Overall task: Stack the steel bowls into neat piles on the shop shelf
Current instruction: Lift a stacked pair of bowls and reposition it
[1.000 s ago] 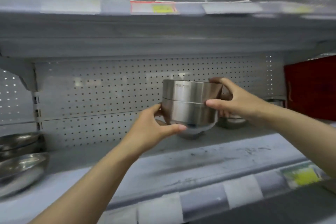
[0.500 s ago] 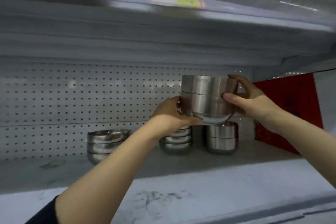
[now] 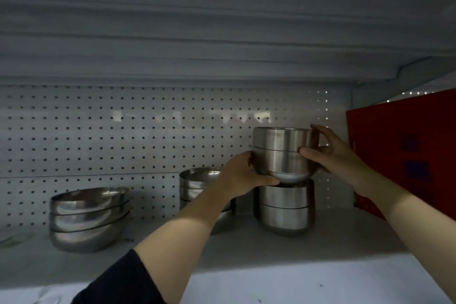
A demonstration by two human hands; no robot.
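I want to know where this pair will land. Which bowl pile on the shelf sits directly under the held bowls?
The rightmost pile, tall straight-sided bowls beside the red box. The middle pile and left pile stand off to the side.

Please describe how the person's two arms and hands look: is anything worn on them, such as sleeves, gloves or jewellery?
Both hands are bare: left hand, right hand, no gloves. No rings or watch show. The left arm has a dark sleeve pushed up near the elbow, forearm uncovered. The right forearm is uncovered as far as the picture shows.
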